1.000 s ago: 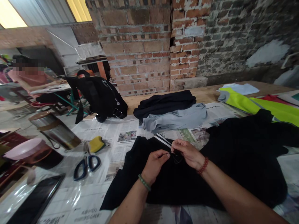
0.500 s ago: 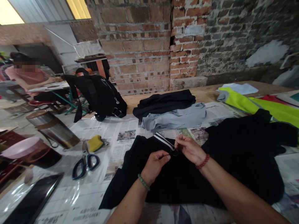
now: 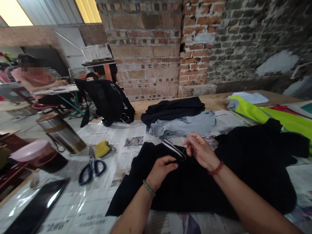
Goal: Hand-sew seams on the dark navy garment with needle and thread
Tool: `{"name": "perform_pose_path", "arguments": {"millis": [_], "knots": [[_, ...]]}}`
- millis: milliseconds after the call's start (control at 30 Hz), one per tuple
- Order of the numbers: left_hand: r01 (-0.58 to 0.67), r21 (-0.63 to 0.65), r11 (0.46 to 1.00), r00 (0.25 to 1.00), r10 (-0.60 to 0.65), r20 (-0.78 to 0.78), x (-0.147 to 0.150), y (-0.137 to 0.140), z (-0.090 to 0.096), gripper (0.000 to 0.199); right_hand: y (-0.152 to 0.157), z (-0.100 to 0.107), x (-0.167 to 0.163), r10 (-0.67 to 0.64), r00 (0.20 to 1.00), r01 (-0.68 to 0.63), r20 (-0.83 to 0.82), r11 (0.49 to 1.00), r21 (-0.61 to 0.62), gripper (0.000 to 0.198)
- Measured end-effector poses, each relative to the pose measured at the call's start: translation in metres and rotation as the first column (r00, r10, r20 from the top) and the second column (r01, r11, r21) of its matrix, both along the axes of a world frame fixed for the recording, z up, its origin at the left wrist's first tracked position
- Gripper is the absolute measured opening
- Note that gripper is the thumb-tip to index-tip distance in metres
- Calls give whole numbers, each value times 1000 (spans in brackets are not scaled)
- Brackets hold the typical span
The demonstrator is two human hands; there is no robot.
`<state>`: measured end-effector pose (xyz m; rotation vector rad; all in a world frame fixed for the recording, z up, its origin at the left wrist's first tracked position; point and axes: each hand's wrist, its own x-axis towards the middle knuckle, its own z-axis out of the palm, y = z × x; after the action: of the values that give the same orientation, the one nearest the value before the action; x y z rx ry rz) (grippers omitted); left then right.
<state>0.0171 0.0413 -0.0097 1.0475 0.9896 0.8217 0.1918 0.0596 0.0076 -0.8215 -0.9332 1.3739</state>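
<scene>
A black garment [image 3: 195, 188] is spread before me, with a black-and-white striped band [image 3: 172, 147] along its upper edge. My left hand [image 3: 162, 170] is closed, thumb and forefinger pinching the black cloth just below the band. Up and to the right, my right hand [image 3: 198, 148] has its thumb and fingertips pressed together. A thin thread [image 3: 184, 153] loops between the end of the band and these right fingertips; whether a needle is there too is too small to tell.
Blue-handled scissors [image 3: 92, 169], a yellow sponge [image 3: 102, 149], a phone [image 3: 39, 208], a steel flask [image 3: 62, 133] and a pink-lidded container [image 3: 36, 154] are at left. Behind lie folded grey cloth [image 3: 184, 123], dark cloth [image 3: 173, 109] and a black backpack [image 3: 107, 102]. A person [image 3: 36, 76] sits far left.
My right hand has lifted slightly up and away from the cloth, and the thread shows more plainly. My left hand keeps its pinch. The view has shifted a little.
</scene>
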Motion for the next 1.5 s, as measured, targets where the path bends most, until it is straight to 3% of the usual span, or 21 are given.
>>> {"name": "perform_pose_path", "arguments": {"millis": [100,233,367,600,833,1267,1500], "knots": [[47,87,995,996,-40,-80,-2,-1,1,14,3,14,4,100,987,-111,-126,990,-91,19],[116,164,980,981,-87,-173,-3,-2,2,11,15,29,13,219,950,-269,-223,935,-229,13],[135,139,981,980,-111,-167,-5,-2,1,13,34,36,17,268,948,-302,-174,929,-215,8],[114,35,993,989,-110,-102,-8,0,0,18,69,49,22,150,985,-156,-81,985,-68,7],[93,-56,994,995,-96,-40,-10,2,-2,20,95,68,32,12,999,-16,44,997,76,10],[75,-12,997,996,-76,-56,-16,4,-1,16,124,100,59,-273,956,239,108,936,257,13],[70,10,997,994,-69,-79,-19,6,2,20,130,110,78,-354,926,295,133,897,328,10]]}}
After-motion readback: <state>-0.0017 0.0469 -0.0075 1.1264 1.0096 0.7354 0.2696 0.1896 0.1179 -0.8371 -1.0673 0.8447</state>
